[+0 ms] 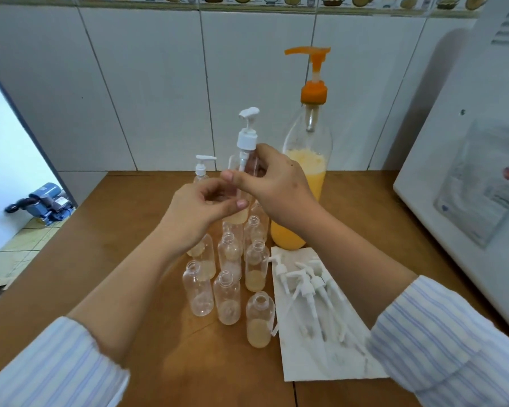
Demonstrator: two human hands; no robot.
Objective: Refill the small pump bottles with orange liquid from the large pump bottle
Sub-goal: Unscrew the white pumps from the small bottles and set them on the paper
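A large clear bottle (306, 160) with an orange pump stands at the back, roughly half full of orange liquid. In front of it I hold up a small clear bottle (241, 214) with a white pump (247, 133) on top. My left hand (200, 212) grips its lower body. My right hand (274, 183) grips its upper part just under the pump collar. Several small open bottles (228, 301), each with a little pale liquid, stand below my hands. One more capped small bottle (202, 168) stands behind.
Several loose white pumps (309, 286) lie on a white sheet (335, 365) right of the bottles. A white appliance (467, 186) fills the right side. The wooden table (106, 236) ends at a tiled wall behind and drops to the floor at left.
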